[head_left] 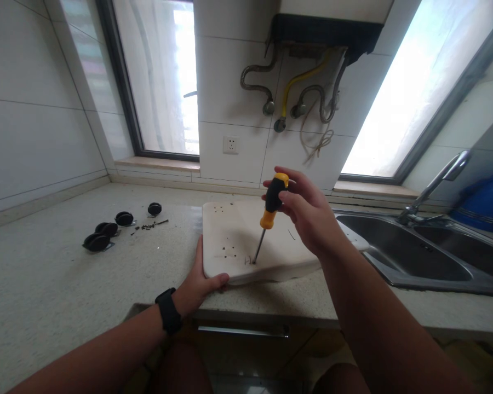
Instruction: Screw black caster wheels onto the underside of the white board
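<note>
In my right hand is a screwdriver with a yellow and black handle, held tilted with its tip down on a white board. The tip meets the board near its front edge, at a small dark spot that may be a screw head. My left hand, with a black watch at the wrist, grips the board's front left corner, thumb on top and fingers along the side. Groups of small holes show near the board's left corners. Black casters stand on the counter to the left, beside a small pile of screws.
The pale speckled counter runs beneath everything. A double steel sink with a faucet is at the right, a blue object behind it. Hoses hang under a heater on the tiled wall, near a socket.
</note>
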The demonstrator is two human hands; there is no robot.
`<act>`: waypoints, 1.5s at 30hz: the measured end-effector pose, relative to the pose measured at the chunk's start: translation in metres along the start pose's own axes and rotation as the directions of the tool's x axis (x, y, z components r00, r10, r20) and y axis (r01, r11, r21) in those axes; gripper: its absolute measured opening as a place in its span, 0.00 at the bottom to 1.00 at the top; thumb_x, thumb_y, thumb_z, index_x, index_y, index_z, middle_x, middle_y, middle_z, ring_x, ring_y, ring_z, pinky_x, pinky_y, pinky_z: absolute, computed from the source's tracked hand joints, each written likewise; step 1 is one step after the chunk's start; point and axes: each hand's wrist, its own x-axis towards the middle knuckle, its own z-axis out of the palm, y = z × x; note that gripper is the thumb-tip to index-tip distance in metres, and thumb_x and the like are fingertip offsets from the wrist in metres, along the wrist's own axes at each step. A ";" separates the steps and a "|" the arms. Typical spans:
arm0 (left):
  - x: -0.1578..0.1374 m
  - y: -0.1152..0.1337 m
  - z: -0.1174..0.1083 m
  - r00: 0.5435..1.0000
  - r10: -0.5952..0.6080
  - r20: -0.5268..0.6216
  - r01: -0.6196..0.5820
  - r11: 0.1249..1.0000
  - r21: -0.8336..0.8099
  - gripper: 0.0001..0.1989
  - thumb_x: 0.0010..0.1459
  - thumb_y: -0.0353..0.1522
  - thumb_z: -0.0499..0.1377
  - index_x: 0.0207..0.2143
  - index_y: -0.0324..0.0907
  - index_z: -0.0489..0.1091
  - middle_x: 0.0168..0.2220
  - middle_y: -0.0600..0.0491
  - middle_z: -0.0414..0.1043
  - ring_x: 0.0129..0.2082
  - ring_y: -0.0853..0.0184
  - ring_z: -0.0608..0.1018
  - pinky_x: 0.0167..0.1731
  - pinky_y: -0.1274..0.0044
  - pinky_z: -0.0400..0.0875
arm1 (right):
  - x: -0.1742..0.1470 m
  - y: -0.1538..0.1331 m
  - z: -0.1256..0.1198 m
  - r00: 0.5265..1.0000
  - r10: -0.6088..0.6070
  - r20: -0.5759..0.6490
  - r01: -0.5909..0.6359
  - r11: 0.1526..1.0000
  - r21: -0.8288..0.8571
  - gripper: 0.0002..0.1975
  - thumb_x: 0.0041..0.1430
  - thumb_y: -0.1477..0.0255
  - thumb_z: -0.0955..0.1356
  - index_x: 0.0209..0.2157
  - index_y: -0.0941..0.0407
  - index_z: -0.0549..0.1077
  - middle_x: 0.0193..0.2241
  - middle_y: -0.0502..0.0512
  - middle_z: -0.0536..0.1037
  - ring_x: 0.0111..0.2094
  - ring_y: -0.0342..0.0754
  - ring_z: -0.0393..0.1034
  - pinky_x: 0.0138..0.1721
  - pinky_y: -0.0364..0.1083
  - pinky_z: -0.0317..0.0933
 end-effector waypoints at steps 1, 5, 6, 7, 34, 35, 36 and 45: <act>0.000 0.000 0.000 1.000 -0.009 -0.001 0.009 1.000 0.000 0.66 0.53 0.41 0.72 0.73 0.58 0.21 0.72 0.37 0.47 0.55 0.41 0.73 0.36 0.59 0.83 | 0.000 -0.001 -0.001 0.999 0.018 0.039 -0.019 0.999 0.039 0.24 0.58 0.68 0.70 0.57 0.47 0.69 0.51 0.54 0.79 0.49 0.52 0.76 0.55 0.61 0.69; -0.001 0.004 0.001 1.000 -0.028 -0.003 0.028 1.000 -0.012 0.67 0.52 0.41 0.73 0.73 0.59 0.22 0.72 0.38 0.47 0.56 0.41 0.73 0.37 0.60 0.83 | -0.002 -0.004 -0.001 0.995 -0.020 0.097 0.023 0.999 -0.030 0.24 0.58 0.67 0.72 0.56 0.47 0.69 0.52 0.54 0.78 0.48 0.52 0.76 0.53 0.60 0.71; -0.001 0.005 0.002 1.000 -0.029 0.001 0.029 0.999 -0.016 0.66 0.53 0.40 0.73 0.73 0.60 0.22 0.72 0.38 0.47 0.56 0.42 0.73 0.36 0.60 0.83 | -0.002 -0.004 0.000 0.996 -0.039 0.076 0.047 0.994 -0.095 0.24 0.57 0.65 0.73 0.55 0.48 0.69 0.50 0.55 0.78 0.47 0.52 0.76 0.51 0.60 0.72; -0.001 0.005 0.002 1.000 -0.030 0.006 0.030 0.999 -0.022 0.66 0.53 0.40 0.73 0.73 0.60 0.22 0.72 0.38 0.47 0.55 0.43 0.73 0.35 0.62 0.82 | -0.003 -0.004 0.001 0.997 -0.062 0.045 0.068 0.984 -0.166 0.24 0.56 0.64 0.75 0.53 0.48 0.69 0.48 0.55 0.78 0.45 0.52 0.76 0.47 0.59 0.74; 0.000 0.004 0.003 0.999 -0.041 0.009 0.041 0.997 -0.058 0.67 0.53 0.39 0.73 0.72 0.62 0.21 0.71 0.39 0.47 0.51 0.47 0.74 0.31 0.66 0.81 | -0.005 -0.006 -0.010 0.991 -0.133 -0.012 0.117 0.913 -0.390 0.27 0.59 0.56 0.73 0.55 0.46 0.62 0.36 0.50 0.74 0.32 0.49 0.75 0.31 0.51 0.73; 0.000 0.004 0.002 0.999 -0.047 0.005 0.047 0.997 -0.056 0.67 0.53 0.39 0.73 0.72 0.62 0.20 0.71 0.38 0.46 0.51 0.47 0.75 0.31 0.66 0.81 | -0.005 -0.007 -0.015 0.984 -0.167 -0.065 0.134 0.926 -0.353 0.27 0.59 0.56 0.74 0.55 0.47 0.63 0.36 0.50 0.74 0.33 0.49 0.75 0.30 0.50 0.74; 0.000 0.004 0.002 0.999 -0.049 0.006 0.049 0.997 -0.055 0.67 0.53 0.38 0.73 0.72 0.61 0.20 0.72 0.38 0.46 0.51 0.47 0.75 0.32 0.65 0.81 | -0.005 -0.007 -0.022 0.972 -0.198 -0.130 0.149 0.937 -0.316 0.27 0.58 0.57 0.75 0.54 0.47 0.64 0.36 0.51 0.74 0.34 0.50 0.76 0.30 0.50 0.74; 0.006 0.010 -0.004 0.998 0.065 -0.011 -0.064 0.995 0.081 0.60 0.54 0.41 0.72 0.75 0.51 0.34 0.73 0.42 0.49 0.68 0.44 0.61 0.64 0.55 0.64 | -0.053 0.048 -0.154 0.664 0.013 -0.747 0.173 0.970 0.171 0.16 0.50 0.70 0.78 0.37 0.45 0.71 0.39 0.51 0.77 0.41 0.56 0.79 0.36 0.55 0.80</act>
